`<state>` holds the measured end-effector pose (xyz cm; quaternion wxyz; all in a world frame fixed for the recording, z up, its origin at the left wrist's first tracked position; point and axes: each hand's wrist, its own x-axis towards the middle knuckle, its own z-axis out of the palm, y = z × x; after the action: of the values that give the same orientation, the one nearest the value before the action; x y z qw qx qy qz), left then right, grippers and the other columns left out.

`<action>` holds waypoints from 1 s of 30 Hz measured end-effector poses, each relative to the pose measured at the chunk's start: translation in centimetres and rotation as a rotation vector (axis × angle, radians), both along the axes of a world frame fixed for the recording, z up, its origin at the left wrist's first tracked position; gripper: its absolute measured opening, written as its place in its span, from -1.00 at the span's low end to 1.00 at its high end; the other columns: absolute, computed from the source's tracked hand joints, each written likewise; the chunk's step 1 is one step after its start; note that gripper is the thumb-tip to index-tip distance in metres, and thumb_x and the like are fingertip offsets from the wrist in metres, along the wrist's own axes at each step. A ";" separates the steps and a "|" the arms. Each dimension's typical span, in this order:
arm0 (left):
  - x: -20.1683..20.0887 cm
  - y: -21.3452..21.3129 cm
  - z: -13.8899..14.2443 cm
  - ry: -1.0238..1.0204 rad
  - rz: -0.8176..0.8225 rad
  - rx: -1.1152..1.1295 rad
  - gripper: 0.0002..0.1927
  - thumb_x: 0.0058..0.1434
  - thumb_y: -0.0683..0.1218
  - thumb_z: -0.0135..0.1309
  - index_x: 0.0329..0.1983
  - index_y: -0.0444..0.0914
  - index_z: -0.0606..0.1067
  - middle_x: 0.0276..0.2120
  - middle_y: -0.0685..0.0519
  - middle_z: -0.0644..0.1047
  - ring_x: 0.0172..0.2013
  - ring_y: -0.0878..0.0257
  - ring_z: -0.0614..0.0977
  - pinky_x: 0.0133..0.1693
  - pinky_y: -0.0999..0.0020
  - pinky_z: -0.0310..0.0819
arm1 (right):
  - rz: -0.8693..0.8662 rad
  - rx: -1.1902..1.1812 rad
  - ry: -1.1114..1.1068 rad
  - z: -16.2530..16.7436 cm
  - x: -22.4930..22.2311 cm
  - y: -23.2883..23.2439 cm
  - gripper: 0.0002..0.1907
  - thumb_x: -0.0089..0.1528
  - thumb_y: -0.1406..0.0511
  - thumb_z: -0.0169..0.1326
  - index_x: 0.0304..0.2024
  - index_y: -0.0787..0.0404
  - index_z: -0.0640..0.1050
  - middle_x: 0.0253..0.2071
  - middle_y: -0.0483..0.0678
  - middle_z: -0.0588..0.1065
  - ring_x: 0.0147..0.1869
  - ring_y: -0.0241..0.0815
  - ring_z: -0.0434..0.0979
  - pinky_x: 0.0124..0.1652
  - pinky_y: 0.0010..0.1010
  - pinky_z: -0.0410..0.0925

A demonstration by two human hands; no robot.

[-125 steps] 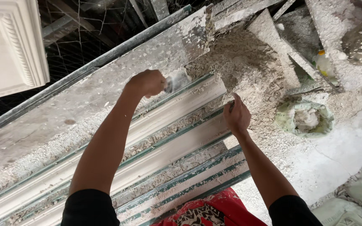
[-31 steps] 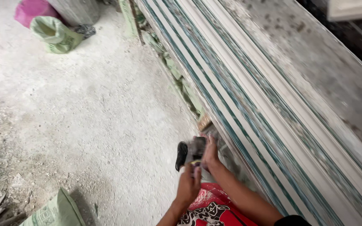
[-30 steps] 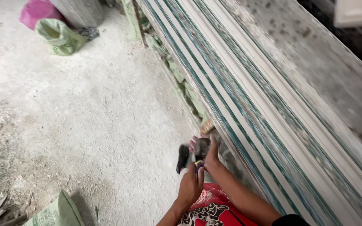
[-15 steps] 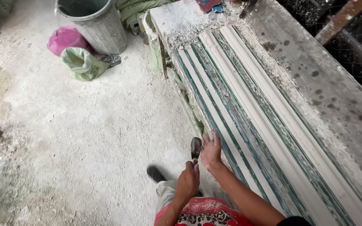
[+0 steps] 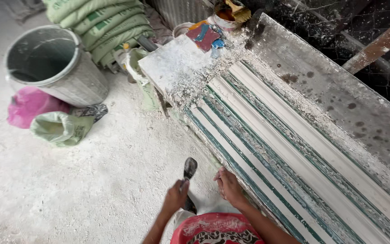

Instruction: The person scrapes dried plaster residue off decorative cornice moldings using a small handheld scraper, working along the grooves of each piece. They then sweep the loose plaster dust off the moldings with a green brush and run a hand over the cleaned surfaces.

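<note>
left hand (image 5: 175, 199), grip clamped on one scraper (image 5: 189, 169) held above the floor; right hand (image 5: 229, 186), fingers loosely apart, rests at the counter (image 5: 339, 95) edge. stacked green sacks (image 5: 100, 27) (about five) behind one grey bucket (image 5: 53, 63); one pink bag (image 5: 28, 105).

I had only 1 view, from the camera worn on the person's head, and it looked steeply down and ahead along the long moulding bench (image 5: 294, 149), which ran off to the lower right. It sat close above the left hand (image 5: 175, 198) and right hand (image 5: 229, 186) at the bottom edge, while the grey bucket (image 5: 55, 68) stood farther off, upper left.
</note>
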<state>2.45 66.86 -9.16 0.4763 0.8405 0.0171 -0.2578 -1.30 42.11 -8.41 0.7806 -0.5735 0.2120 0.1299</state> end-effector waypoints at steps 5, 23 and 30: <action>11.5 1.0 1.8 -0.268 -0.259 0.064 -0.62 0.26 0.09 0.17 -0.10 -0.31 0.49 -0.37 -0.25 0.62 -0.29 -0.22 0.66 -0.30 -0.02 0.54 | -0.085 0.014 -0.177 -1.0 3.2 -0.1 -0.48 0.51 0.05 -0.22 -0.27 0.30 0.51 -0.67 -0.26 0.12 -0.68 -0.43 -0.01 -0.66 -0.52 0.00; 30.9 -17.1 1.9 -0.700 -0.230 -0.226 -0.61 0.34 -0.03 0.10 0.15 -0.34 0.47 -0.16 -0.23 0.54 -0.14 -0.10 0.57 -0.07 0.02 0.45 | -0.398 -0.414 0.170 1.9 11.5 -12.4 -0.61 0.38 0.07 -0.10 -0.12 0.21 0.58 -0.72 -0.19 0.25 -0.73 -0.38 0.13 -0.68 -0.47 0.07; 46.7 -21.6 3.0 -0.715 -0.169 0.030 -0.57 0.29 -0.11 0.09 0.22 -0.30 0.46 -0.02 -0.24 0.46 0.00 -0.18 0.45 0.00 -0.12 0.37 | -0.614 -0.462 0.187 0.0 14.0 -13.0 -0.60 0.40 0.08 -0.09 -0.14 0.26 0.58 -0.64 -0.16 0.30 -0.64 -0.39 0.17 -0.61 -0.50 0.08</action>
<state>49.12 45.29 -6.14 0.4167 0.8829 -0.2158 0.0140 12.66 29.12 -8.41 0.6108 -0.6298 0.4673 -0.1091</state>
